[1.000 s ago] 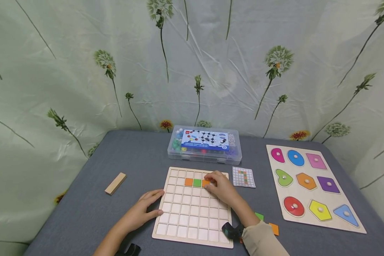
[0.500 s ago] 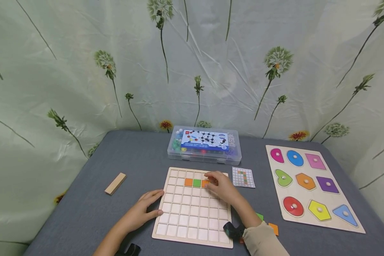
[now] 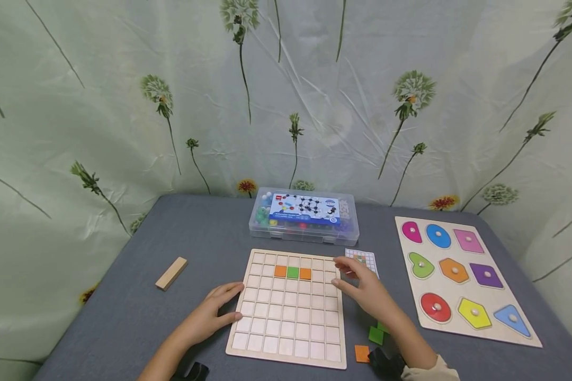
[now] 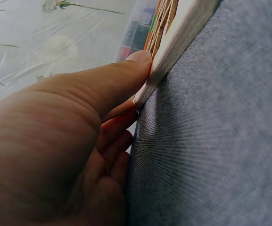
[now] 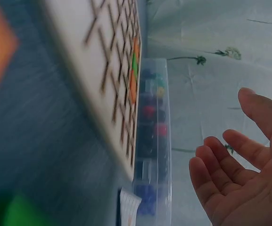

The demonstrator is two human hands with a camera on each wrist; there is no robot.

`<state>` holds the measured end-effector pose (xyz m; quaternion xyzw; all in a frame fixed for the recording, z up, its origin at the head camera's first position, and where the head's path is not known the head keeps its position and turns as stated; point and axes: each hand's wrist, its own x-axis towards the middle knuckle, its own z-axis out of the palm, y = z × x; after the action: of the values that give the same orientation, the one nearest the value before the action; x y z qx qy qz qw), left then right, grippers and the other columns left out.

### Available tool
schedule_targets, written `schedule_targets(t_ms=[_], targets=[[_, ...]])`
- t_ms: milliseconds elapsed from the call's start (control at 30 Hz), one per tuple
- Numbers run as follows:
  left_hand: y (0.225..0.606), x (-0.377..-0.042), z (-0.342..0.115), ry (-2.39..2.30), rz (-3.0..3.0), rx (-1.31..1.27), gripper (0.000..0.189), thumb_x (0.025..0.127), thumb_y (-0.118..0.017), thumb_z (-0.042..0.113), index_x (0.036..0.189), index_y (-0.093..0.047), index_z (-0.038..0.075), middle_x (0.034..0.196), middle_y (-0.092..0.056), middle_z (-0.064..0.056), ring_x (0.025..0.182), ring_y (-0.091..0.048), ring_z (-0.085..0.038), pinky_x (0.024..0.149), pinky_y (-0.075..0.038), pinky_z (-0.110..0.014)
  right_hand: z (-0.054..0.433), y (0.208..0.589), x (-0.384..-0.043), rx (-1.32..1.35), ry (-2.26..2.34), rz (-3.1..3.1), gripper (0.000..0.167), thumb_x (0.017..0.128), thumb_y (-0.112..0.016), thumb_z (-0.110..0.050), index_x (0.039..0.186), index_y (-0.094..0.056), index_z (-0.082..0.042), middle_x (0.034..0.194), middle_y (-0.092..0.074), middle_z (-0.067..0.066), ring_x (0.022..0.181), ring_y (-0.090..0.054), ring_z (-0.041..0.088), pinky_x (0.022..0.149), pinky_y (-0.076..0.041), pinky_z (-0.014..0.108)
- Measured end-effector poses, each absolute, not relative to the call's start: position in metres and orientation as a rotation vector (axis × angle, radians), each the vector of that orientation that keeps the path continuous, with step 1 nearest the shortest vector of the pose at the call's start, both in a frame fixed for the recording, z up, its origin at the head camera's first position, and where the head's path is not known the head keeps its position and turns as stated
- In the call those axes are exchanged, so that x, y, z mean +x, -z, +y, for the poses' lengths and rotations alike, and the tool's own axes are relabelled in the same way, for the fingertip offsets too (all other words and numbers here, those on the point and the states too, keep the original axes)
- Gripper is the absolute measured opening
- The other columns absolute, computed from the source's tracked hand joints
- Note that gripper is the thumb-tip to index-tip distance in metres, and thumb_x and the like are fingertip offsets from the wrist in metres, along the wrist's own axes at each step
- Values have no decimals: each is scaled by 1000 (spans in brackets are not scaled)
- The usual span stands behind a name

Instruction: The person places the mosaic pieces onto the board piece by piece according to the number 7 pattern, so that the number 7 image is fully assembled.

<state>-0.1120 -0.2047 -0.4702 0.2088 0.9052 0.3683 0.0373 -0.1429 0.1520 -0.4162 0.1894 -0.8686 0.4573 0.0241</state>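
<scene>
A wooden grid board [image 3: 286, 307] lies on the grey table. In its second row from the back sit an orange tile [image 3: 280, 271], a green tile [image 3: 293, 272] and another orange tile [image 3: 305, 274] side by side. My left hand [image 3: 215, 309] rests against the board's left edge, and in the left wrist view its thumb [image 4: 138, 61] touches the rim. My right hand [image 3: 364, 288] is raised over the board's right edge with fingers loosely bent and nothing held. It partly covers a small printed pattern card [image 3: 369, 259]. Loose green tiles [image 3: 376, 335] and an orange tile [image 3: 362, 353] lie beside the board.
A clear plastic case [image 3: 304, 216] of coloured pieces stands behind the board. On the right lies a shape puzzle board [image 3: 450, 296] with knobbed pieces. A small wooden block [image 3: 171, 273] is at the left. A flowered curtain [image 3: 286, 95] hangs behind the table.
My right hand has left the right orange tile, which stays in its cell, and has moved right and toward me to the board's edge. My left hand has not moved.
</scene>
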Motion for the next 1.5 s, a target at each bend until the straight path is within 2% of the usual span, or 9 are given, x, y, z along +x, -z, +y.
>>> schedule_targets(t_ms=[267,567,800,1000,1100,1300,1500], targets=[[470,-112,-205,-1121,2788,635,69,80,-61,44,136,-41,8,136,-39,-8,125,-31,-32,93,-30,-54,184,429,-118,443,-1287,-2780,46,76,-72,-15,117,-55,-4,111,-58,7,100,-55,22,81,-45,40],[470,-112,-204,-1125,2787,652,67,81,-63,40,135,-42,6,135,-40,-9,124,-31,-33,93,-29,-54,213,441,-97,297,-1287,-2920,45,75,-73,-20,114,-57,-5,108,-59,4,100,-56,22,83,-44,37],[469,-112,-204,-1124,2783,644,67,81,-63,41,134,-43,6,135,-40,-9,124,-31,-33,93,-29,-54,232,445,-89,482,-1327,-3019,43,79,-69,-27,113,-56,-3,106,-58,5,90,-55,13,78,-46,29],[469,-112,-204,-1127,2771,639,67,81,-62,42,135,-42,7,135,-39,-9,124,-31,-33,93,-29,-54,240,446,-89,543,-1327,-3095,38,80,-68,-19,114,-56,-7,110,-53,4,90,-52,10,77,-45,25],[469,-111,-204,-1121,2773,638,67,81,-61,43,135,-42,7,135,-39,-8,124,-31,-33,93,-29,-54,240,447,-88,571,-1254,-3080,36,77,-71,-15,109,-57,-6,108,-51,6,89,-51,10,76,-46,24],[469,-111,-205,-1127,2782,642,67,81,-61,42,135,-42,8,135,-40,-8,124,-31,-32,93,-29,-54,236,447,-87,532,-1151,-3068,24,73,-74,-12,92,-60,-7,99,-50,4,81,-50,9,71,-47,24],[470,-111,-205,-1124,2771,631,68,81,-61,44,135,-42,8,135,-39,-9,124,-30,-33,93,-29,-54,231,441,-89,450,-1112,-3121,25,74,-72,-9,96,-60,-6,90,-51,-1,78,-49,11,67,-46,26]])
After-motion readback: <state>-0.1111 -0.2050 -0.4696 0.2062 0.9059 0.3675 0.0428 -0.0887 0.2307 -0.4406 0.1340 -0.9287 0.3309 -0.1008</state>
